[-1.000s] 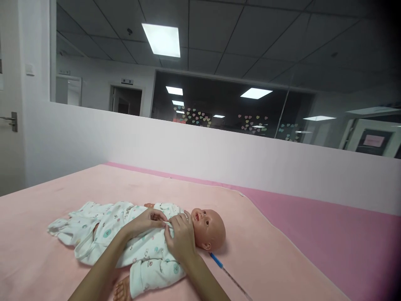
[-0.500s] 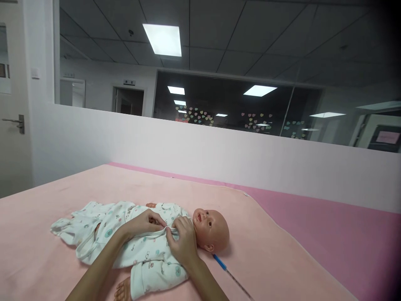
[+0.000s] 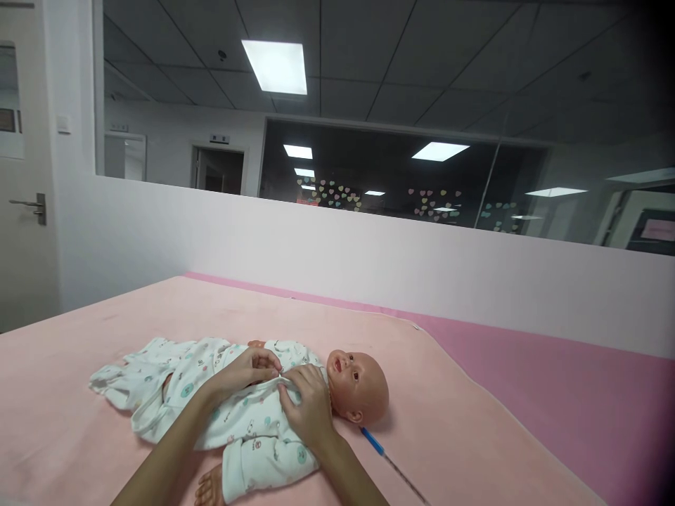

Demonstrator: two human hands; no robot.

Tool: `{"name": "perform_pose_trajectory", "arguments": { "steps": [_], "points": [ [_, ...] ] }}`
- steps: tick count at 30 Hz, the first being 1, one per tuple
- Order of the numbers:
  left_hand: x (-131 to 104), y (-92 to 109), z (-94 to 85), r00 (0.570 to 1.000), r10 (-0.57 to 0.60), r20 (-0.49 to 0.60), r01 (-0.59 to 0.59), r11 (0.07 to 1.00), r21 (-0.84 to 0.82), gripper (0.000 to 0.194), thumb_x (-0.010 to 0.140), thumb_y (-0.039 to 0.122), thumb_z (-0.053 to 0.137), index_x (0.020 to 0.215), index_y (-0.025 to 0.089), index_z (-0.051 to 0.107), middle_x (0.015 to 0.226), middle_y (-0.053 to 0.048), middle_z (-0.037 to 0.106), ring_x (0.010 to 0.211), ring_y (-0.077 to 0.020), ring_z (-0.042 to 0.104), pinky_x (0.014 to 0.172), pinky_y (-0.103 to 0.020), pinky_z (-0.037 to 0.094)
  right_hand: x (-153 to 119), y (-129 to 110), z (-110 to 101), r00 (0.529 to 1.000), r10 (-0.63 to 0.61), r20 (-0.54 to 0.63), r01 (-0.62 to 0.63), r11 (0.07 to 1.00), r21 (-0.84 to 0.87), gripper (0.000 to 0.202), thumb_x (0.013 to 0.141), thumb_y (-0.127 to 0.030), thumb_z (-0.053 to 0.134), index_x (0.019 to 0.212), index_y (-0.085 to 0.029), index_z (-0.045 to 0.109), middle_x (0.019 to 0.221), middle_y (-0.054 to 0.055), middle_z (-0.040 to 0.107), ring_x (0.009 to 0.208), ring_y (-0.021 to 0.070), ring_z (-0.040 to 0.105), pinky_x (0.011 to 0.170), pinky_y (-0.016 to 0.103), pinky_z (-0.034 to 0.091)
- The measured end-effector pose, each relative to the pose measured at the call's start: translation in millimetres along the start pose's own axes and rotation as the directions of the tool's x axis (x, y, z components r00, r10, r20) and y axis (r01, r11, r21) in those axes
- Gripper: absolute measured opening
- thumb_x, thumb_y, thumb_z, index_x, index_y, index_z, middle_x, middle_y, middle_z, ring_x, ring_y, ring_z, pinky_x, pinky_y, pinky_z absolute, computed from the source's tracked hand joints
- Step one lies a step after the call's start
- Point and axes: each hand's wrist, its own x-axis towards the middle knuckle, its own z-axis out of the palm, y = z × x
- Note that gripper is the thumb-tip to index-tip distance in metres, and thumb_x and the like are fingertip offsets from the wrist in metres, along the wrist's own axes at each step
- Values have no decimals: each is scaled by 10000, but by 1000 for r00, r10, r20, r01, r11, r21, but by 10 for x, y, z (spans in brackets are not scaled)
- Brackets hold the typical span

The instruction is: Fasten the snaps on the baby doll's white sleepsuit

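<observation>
A baby doll lies on its back with its head to the right, dressed in a white printed garment. Over the doll's chest, my left hand pinches the garment's front edge between thumb and fingers. Right beside it, close to the doll's neck, my right hand grips the same edge. The fingertips of both hands nearly meet. Whatever small fastening may lie between them is too small to make out.
A pink padded surface lies under the doll. A thin rod with a blue end rests near the doll's head. Behind stands a low white wall with glass above it. A door is at the left.
Both hands stay at the garment's front edge, with only slight finger movement. The whole view has shifted a little.
</observation>
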Motion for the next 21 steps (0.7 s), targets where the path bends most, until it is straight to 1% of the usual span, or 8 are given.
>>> {"name": "perform_pose_trajectory", "arguments": {
  "steps": [3, 7, 9, 12, 14, 18, 21],
  "points": [
    [4, 17, 15, 1000, 14, 12, -14, 1000, -1, 274, 666, 377, 658, 767, 129, 602, 624, 15, 487, 590, -86, 407, 548, -200, 292, 12, 3, 12, 1000, 28, -4, -28, 1000, 5, 37, 759, -205, 520, 760, -221, 554, 762, -8, 583, 774, 144, 474, 709, 284, 337],
    [7, 12, 19, 998, 62, -17, -60, 995, 82, 285, 688, 405, 626, 784, 138, 605, 636, 12, 480, 600, -92, 401, 551, -204, 294, 18, 3, 21, 997, 76, -11, -76, 997, 31, 44, 757, -205, 530, 760, -225, 570, 750, -7, 597, 769, 148, 490, 699, 283, 345],
    [15, -11, 14, 998, 64, -3, -63, 990, 123, 299, 672, 410, 639, 794, 140, 603, 579, 31, 435, 551, -82, 361, 517, -204, 263, 18, 10, 27, 995, 99, -18, -98, 994, 54, 49, 761, -218, 532, 771, -230, 579, 749, -8, 604, 768, 149, 498, 690, 280, 350],
    [36, -53, 12, 998, 49, 28, -54, 979, 198, 309, 614, 376, 694, 791, 141, 600, 515, 62, 358, 506, -70, 305, 482, -202, 214, 19, 27, 32, 991, 131, -21, -129, 989, 76, 63, 769, -230, 529, 782, -236, 590, 754, -10, 612, 774, 150, 505, 695, 281, 355],
    [47, -70, 15, 998, 52, 18, -55, 970, 236, 294, 609, 359, 699, 787, 145, 604, 511, 67, 344, 507, -70, 299, 479, -201, 208, 18, 31, 27, 990, 143, -16, -142, 987, 81, 80, 780, -231, 513, 783, -238, 593, 758, -11, 612, 777, 147, 506, 703, 281, 356],
    [44, -74, 12, 999, 49, -22, -42, 968, 248, 265, 645, 355, 667, 803, 144, 639, 506, 62, 351, 513, -75, 313, 488, -205, 227, 9, 16, 0, 988, 155, -9, -154, 985, 82, 118, 806, -251, 477, 808, -238, 594, 781, -10, 612, 790, 139, 510, 719, 277, 364],
    [28, -60, 2, 999, -3, -51, 14, 975, 223, 290, 631, 351, 676, 833, 144, 669, 524, 40, 435, 535, -87, 371, 507, -207, 271, 8, 3, -14, 981, 189, -34, -186, 979, 82, 118, 806, -252, 471, 830, -221, 583, 807, 4, 606, 799, 137, 518, 720, 268, 377]
  ]
}}
